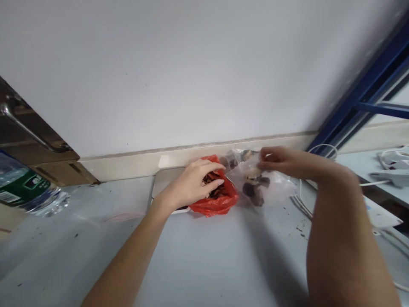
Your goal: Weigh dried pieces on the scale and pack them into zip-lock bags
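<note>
My left hand (191, 181) reaches over the mouth of a red plastic bag (213, 208), thumb and fingers apart. Brown dried pieces (219, 190) show inside that bag. Beside it on the right, my right hand (276, 160) pinches the upper part of a clear plastic bag (281, 185), which holds dark and pale brown lumps (254, 194) whose kind I cannot tell. Partly under my left wrist and the red bag lies a flat device with a metal top (166, 181) and a white edge, resembling a kitchen scale.
A large water bottle (28, 183) with a green label lies tilted at the left, by a cabinet with a metal handle (35, 132). White cables (302, 204) and a power strip (381, 213) are at the right. A blue metal frame (354, 94) stands against the wall.
</note>
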The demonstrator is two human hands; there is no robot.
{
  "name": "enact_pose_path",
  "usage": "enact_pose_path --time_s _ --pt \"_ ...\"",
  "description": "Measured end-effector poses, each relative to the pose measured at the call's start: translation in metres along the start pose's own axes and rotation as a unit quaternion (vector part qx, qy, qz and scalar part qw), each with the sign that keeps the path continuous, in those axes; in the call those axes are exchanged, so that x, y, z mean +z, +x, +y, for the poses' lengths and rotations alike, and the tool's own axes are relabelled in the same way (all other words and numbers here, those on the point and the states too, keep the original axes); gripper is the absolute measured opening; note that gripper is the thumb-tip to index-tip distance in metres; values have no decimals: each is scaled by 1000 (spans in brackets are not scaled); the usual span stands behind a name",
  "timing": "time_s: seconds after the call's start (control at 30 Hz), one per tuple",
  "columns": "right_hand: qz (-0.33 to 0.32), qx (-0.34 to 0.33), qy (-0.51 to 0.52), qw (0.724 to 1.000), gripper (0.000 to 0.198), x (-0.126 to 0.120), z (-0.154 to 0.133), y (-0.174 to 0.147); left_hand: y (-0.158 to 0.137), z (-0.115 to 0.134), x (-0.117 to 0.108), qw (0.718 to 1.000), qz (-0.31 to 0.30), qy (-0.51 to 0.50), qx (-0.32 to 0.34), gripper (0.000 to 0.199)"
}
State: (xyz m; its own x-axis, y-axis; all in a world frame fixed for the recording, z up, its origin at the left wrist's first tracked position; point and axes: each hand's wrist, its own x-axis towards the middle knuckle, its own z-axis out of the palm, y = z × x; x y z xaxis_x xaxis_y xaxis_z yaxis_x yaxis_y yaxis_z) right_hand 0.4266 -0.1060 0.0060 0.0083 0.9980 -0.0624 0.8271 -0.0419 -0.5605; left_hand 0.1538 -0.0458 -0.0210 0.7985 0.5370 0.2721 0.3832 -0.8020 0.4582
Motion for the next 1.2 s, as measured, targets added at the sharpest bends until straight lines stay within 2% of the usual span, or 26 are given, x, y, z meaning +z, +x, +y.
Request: enact_pose_path --time_s 0.17,0.33,0.43,0.53,0.63,0.77,0.87,0.97,1.0,1.07,1.13,1.2 --pt "65 -71 59 994 26 -10 -43 -27 -4 13 -6 992 86 -92 -19 57" --pt "60 -160 145 974 28 12 -82 -18 -11 17 -15 970 55 -228 -70 34" --pt "47 -136 139 980 36 22 -88 -7 -17 6 -29 967 89 -220 -95 28" --pt "-19 -105 112 988 46 25 -83 3 -26 -13 -46 963 155 -186 -121 31" --pt "-71 -109 168 977 49 31 -78 13 -34 -31 -58 957 189 -165 -146 35" --pt "-96 -107 239 960 40 49 -80 26 -42 -47 -64 944 205 -164 -199 35" --pt "-121 -110 305 938 35 63 -85 33 -47 -54 -65 939 179 -128 -265 29" --pt "-147 -117 325 927 33 75 -90 38 -53 -54 -67 924 150 13 -353 34" --pt "-151 -119 322 927 33 78 -91 40 -55 -52 -68 919 139 52 -364 37" --pt "-150 -126 312 930 34 84 -92 43 -57 -45 -70 935 92 63 -336 33" --pt "-136 -134 295 936 36 89 -93 45 -57 -35 -70 965 -9 -11 -263 34" --pt "-115 -144 272 944 40 93 -93 46 -55 -28 -67 969 -107 -88 -206 36"
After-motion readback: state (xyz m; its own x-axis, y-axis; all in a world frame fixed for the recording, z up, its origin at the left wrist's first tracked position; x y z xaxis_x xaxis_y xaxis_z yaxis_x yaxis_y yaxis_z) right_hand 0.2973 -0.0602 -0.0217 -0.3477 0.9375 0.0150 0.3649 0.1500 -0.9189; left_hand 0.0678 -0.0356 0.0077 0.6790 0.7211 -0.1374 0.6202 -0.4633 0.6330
